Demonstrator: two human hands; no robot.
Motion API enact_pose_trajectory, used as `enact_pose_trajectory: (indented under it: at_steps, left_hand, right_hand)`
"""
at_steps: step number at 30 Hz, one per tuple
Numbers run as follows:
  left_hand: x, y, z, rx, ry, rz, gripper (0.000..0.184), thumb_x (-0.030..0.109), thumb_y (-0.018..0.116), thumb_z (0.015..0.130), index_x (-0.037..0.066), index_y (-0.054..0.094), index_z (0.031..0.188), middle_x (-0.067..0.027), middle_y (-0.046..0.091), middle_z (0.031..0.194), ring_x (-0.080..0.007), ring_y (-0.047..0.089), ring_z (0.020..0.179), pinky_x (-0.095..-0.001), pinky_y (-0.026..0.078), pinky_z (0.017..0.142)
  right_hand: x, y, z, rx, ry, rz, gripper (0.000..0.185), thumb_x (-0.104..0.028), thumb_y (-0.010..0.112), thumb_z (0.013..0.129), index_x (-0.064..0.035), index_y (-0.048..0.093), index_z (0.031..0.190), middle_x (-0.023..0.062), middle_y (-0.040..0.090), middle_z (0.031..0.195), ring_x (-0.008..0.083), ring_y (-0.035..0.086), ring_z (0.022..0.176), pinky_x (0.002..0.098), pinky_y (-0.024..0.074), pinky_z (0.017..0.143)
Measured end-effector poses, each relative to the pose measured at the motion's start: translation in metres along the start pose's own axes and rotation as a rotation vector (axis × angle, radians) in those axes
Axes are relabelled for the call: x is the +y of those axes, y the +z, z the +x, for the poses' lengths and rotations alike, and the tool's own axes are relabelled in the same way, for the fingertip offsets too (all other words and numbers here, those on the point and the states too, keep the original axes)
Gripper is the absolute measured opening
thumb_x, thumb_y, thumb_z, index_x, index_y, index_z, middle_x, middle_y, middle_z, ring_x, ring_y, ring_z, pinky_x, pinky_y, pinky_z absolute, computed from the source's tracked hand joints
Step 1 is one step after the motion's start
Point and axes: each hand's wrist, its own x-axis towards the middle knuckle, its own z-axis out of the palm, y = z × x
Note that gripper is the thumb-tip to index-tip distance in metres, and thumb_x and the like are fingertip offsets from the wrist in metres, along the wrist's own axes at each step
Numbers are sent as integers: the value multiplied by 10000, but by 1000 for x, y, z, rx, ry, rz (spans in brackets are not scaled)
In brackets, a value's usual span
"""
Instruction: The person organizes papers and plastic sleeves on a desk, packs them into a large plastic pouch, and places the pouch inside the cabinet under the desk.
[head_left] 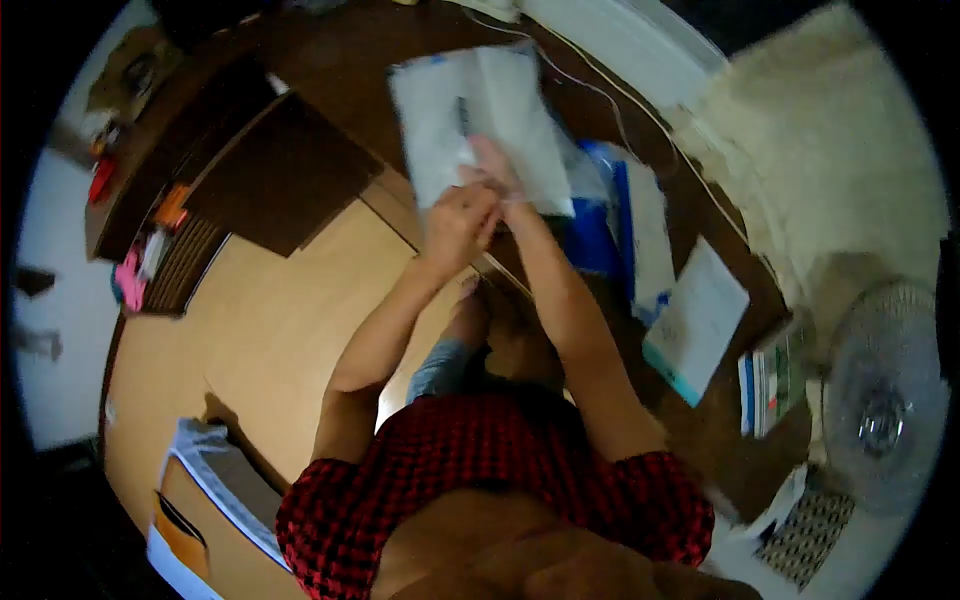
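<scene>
Both hands are together over a white packet in a clear plastic bag [520,100], which lies on the dark brown tabletop [370,90]. My left hand [462,222] has its fingers curled, close against the wrist and palm of the other hand; whether it grips anything is hidden. My right hand [492,170] reaches further up over the packet, its fingers extended but blurred. Blue and clear plastic packaging [592,225] sits just right of the packet.
A white sheet with a teal edge [700,315], a stack of booklets [770,385] and a fan [880,420] are on the right. A dark open drawer or cabinet [290,170] is at the left. A chair with clothing [225,480] stands lower left.
</scene>
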Motion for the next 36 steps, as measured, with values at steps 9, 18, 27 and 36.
enact_pose_trajectory:
  at_steps: [9,18,27,36]
  left_hand:
    - [7,6,0,-16,-54,-28,132,35,600,705,56,562,829,-92,543,702,-272,510,604,-351,391,573]
    - [44,9,-11,20,-67,50,180,32,608,678,46,556,849,-115,522,812,-280,508,736,-339,371,665]
    - [109,60,-46,-229,-363,-708,234,36,575,743,39,529,972,-92,520,970,-247,498,893,-315,389,789]
    - [131,74,-31,-113,-1080,-1701,284,87,520,823,2,477,1090,-87,554,1016,-178,543,904,-302,453,783]
  right_hand:
    - [-24,-22,-40,64,20,341,315,-143,518,818,-62,474,1120,51,544,947,110,509,788,255,441,633]
    - [-47,-170,-188,783,-230,-1341,296,-159,600,712,-3,560,960,185,572,954,336,555,848,371,444,757]
    - [-63,-210,-223,874,-28,-1151,184,-76,551,717,-1,544,885,180,550,898,338,534,789,410,441,677]
    - [-118,-91,-254,399,-323,-1060,260,-71,597,685,-19,532,932,190,426,1167,318,444,1047,367,354,864]
